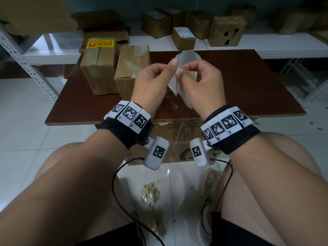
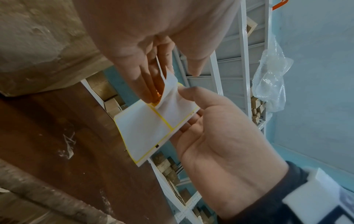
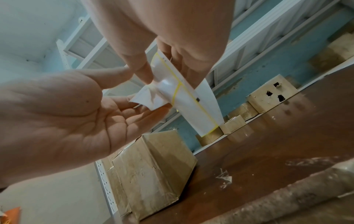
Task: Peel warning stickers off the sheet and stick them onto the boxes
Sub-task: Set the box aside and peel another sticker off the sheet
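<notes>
Now | sticker sheet (image 1: 179,82) between hands | left hand (image 1: 152,82) pinches it | right hand (image 1: 202,82) pinches it

Left wrist (image 1: 127,126): wearing a black fabric band, topped by a row of white rectangular blocks (image 1: 128,116), each carrying a black-and-white square marker. A white rounded camera housing (image 1: 157,152) with its own marker is hanging beneath, joined by a dark metal bracket. Right wrist (image 1: 230,135): wearing a matching black band, white marker blocks (image 1: 226,124) and white housing (image 1: 199,151). Thin black cables (image 1: 115,178) are trailing from both housings. Legs: wearing black shorts (image 1: 236,229); knees are showing bare.
</notes>
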The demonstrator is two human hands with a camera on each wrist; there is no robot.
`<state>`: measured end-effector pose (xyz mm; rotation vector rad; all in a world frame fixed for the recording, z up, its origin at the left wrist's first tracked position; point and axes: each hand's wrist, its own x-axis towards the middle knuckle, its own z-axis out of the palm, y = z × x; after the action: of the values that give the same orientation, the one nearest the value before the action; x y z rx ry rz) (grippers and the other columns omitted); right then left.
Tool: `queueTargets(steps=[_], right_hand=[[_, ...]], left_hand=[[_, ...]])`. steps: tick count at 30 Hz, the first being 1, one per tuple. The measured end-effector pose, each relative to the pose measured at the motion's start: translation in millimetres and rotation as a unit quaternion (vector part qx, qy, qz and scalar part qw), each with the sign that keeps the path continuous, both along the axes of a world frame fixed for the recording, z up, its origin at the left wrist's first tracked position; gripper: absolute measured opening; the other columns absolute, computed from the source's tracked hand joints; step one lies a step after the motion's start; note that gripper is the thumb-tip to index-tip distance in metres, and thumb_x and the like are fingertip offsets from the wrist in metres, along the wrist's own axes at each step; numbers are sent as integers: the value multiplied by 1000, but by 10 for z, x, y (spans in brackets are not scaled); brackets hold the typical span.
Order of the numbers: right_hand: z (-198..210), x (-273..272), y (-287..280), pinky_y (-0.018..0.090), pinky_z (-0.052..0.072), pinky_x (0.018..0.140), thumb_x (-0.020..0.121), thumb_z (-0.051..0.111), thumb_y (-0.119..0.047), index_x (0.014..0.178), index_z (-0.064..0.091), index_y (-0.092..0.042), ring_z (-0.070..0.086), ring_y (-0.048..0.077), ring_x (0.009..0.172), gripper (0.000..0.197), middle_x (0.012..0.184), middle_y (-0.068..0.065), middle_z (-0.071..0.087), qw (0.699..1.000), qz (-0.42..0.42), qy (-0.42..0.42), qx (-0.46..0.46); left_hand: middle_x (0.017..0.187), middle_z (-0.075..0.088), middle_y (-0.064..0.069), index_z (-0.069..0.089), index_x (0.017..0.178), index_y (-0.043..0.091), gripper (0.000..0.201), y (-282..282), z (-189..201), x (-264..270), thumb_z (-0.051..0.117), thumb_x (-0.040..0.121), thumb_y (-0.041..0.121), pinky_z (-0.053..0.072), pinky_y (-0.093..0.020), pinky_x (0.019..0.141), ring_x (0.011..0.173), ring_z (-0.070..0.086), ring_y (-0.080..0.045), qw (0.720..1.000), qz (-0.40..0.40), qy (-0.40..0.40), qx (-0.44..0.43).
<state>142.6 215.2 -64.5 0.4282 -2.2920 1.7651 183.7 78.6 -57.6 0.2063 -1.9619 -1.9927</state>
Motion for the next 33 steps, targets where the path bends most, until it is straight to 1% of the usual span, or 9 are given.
queueTargets(steps=[4,7,10,16,22,24,27,30,33], right_hand=[[8,3,-1,26,57,69,94,79,-30,93,71,-22,65,1,74,11,83,-10,69,1000,-1,-6,-30],[12,0,3,22,55,66,93,80,-27,91,71,-23,62,-3,67,10,76,-13,66,999,2,-20,-40],[25,5,2,27,59,71,93,79,-22,89,71,-22,64,1,73,9,80,-10,69,998,8,-29,-54],[39,4,10,23,52,71,91,76,-14,89,71,-20,58,-3,67,8,76,-11,65,996,-1,-52,-74],[39,8,7,23,58,86,94,78,-17,108,76,-14,72,3,93,14,96,-5,76,997,9,-31,-70],[26,9,10,30,61,92,95,78,-20,99,78,-18,73,7,98,4,97,-6,78,999,6,-20,-50],[17,10,17,33,63,92,96,78,-20,98,80,-17,75,9,97,4,97,-4,79,999,8,-12,-41],[17,19,18,26,62,87,96,78,-21,100,80,-12,75,7,96,10,97,-4,79,999,11,-5,-35],[-1,6,17,33,63,88,95,79,-24,100,80,-11,76,10,97,14,97,-3,80,999,12,-6,-37]], left_hand=[[90,79,-9,79,87,20,9,-16,-43,-21,74,90,27,62,-58,96,92,75,-31,1000,12,23,-18],[85,76,-6,77,85,19,10,-14,-45,-33,72,93,16,63,-47,86,83,72,-22,1000,14,19,-16],[82,74,-2,76,84,19,15,-21,-41,-38,68,93,9,61,-41,80,79,70,-18,1000,19,9,-8],[83,70,-10,75,83,19,8,9,-13,-29,67,82,19,54,-42,77,80,63,-26,999,32,6,7],[82,71,-11,73,90,18,13,28,-7,5,67,92,7,54,-43,74,78,65,-29,1000,10,16,-8],[84,74,-11,75,93,19,12,25,-10,-1,67,93,10,58,-45,78,81,69,-31,1000,9,9,-5],[99,80,-13,80,96,21,14,23,-2,-4,71,90,29,61,-56,98,101,76,-37,1000,11,2,-3],[101,81,-11,81,95,21,13,10,-17,-10,71,91,30,60,-58,100,105,76,-35,1000,24,9,-7],[99,81,-9,81,97,19,12,-4,-29,-15,70,95,22,61,-57,99,103,76,-33,999,30,7,-12]])
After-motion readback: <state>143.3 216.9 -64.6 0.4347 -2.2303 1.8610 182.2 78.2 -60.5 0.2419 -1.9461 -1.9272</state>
